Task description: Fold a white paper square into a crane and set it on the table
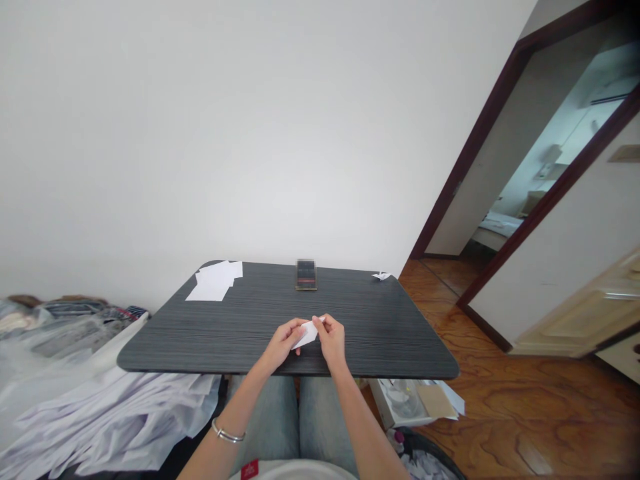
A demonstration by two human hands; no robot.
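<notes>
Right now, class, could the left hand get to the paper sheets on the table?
Probably yes: only bare table lies between left hand and sheets, though it holds folded paper.

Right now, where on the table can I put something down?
The table is bare from the paper sheets to the near edge, and from the paper crane to the right hand. It's crowded where the left hand joins it on the folded paper.

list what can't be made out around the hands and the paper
Head view, folded paper: folds hidden by left hand and right hand.
Head view, upright object at the far edge of the table: blurred.
Head view, small paper figure: too small to identify.
</notes>
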